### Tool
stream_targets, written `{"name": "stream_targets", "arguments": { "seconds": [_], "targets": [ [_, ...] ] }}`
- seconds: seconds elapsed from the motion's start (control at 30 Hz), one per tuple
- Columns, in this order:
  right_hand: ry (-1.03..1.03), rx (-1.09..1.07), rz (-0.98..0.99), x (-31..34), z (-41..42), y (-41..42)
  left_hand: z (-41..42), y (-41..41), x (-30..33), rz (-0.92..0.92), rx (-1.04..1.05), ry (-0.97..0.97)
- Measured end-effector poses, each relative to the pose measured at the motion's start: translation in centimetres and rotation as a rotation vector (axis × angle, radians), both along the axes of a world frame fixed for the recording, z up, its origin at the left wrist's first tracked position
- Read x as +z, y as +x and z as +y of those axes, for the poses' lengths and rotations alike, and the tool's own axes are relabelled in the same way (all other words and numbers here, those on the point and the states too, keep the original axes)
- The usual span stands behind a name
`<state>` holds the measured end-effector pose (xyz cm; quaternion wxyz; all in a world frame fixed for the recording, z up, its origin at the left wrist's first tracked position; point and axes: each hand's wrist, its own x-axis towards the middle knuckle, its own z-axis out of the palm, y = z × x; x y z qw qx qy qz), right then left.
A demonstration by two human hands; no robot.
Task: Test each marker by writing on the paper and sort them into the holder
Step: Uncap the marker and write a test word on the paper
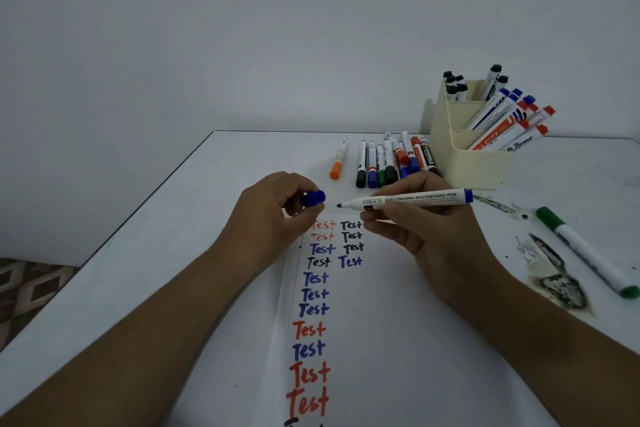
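The white counter fills the lower frame, with the paper of "Test" lines at lower centre. The cream holder, right of centre, already carries sorted markers. The right hand pinches the uncapped whiteboard marker, its long axis nearly level, tip pointing left toward the blue cap pinched in the left hand. Tip and cap lie close, apart, just above the paper's top.
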<state>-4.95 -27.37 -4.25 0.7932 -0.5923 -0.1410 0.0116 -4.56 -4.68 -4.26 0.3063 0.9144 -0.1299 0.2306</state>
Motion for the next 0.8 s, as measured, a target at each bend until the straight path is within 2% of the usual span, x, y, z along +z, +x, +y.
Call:
{"name": "stream_targets", "arguments": {
  "seconds": [0.2,0.57,0.67,0.8],
  "targets": [
    [-0.106,-0.08,-0.116,0.09,0.25,-0.4,0.1,0.06,-0.24,-0.082,-0.052,0.095],
    [-0.229,-0.126,-0.172,-0.06,0.33,-0.61,-0.1,-0.03,-0.08,-0.077,-0.045,0.154],
    [-0.305,-0.139,-0.215,-0.11,0.37,-0.67,-0.18,-0.11,-0.02,-0.056,-0.043,0.171],
    [-0.508,-0.211,-0.348,-0.34,0.11,-0.62,-0.3,-0.44,0.25,-0.017,-0.029,0.177]
  ]
}}
